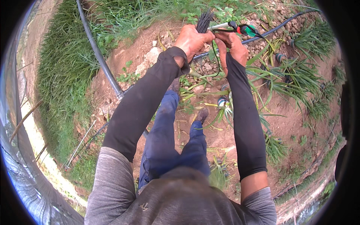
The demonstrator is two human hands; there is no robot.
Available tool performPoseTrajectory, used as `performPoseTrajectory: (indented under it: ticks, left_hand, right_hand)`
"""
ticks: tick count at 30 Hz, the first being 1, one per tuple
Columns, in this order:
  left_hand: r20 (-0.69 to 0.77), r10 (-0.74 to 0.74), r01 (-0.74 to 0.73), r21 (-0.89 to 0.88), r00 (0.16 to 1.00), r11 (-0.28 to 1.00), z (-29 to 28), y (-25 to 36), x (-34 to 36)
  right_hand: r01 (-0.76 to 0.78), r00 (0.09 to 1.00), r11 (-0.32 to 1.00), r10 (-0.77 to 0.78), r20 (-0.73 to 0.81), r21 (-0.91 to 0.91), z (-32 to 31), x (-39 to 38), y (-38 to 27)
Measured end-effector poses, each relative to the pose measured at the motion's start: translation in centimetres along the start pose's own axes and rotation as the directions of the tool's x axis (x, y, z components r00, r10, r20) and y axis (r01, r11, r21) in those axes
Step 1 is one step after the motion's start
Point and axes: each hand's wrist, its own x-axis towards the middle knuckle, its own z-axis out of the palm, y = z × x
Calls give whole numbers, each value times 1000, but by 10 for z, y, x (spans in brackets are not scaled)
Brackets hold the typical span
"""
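My left hand [192, 40] is closed around a bundle of thin black ties [204, 19] at the upper middle. Just to its right, my right hand [231, 48] has its fingers pinched where a black strand [215, 58] loops down between the hands; its exact grip is partly hidden. A tool with a pale shaft and black, red and green parts [245, 30] lies across behind both hands. I cannot make out which hand, if either, supports it. Black sleeves cover both my forearms.
Leafy plants [294, 71] with striped wrappings [222, 102] stand in reddish soil to the right. Black hoses [93, 45] cross the ground. Grass [63, 86] and plastic sheeting [17, 157] are at left. My legs and shoes [201, 114] are below my hands, beside stones [152, 56].
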Motion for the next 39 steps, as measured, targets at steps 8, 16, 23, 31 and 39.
performPoseTrajectory:
  ticks: [8, 16, 23, 31, 39]
  left_hand:
    - [-43, -36, 35, -32, 998, 999, -9, 5, 0]
    - [16, -92, 93, -117, 996, 989, -12, 12, 1]
    - [-7, -62, 61, -108, 998, 992, -1, 22, 5]
    - [-132, 171, -153, 137, 976, 979, 16, 7, 7]
    - [-166, -151, 120, -183, 974, 976, 6, -8, -10]
  right_hand:
    - [135, 990, 978, -139, -12, -159, -7, 11, 8]
    - [185, 976, 967, -201, -79, -178, 2, 8, 21]
    - [-85, 960, 989, 113, -257, 118, 36, -6, 28]
    - [-113, 823, 528, 524, -218, 842, 78, -9, 4]
    - [-230, 884, 937, 314, -345, 264, 40, -21, -1]
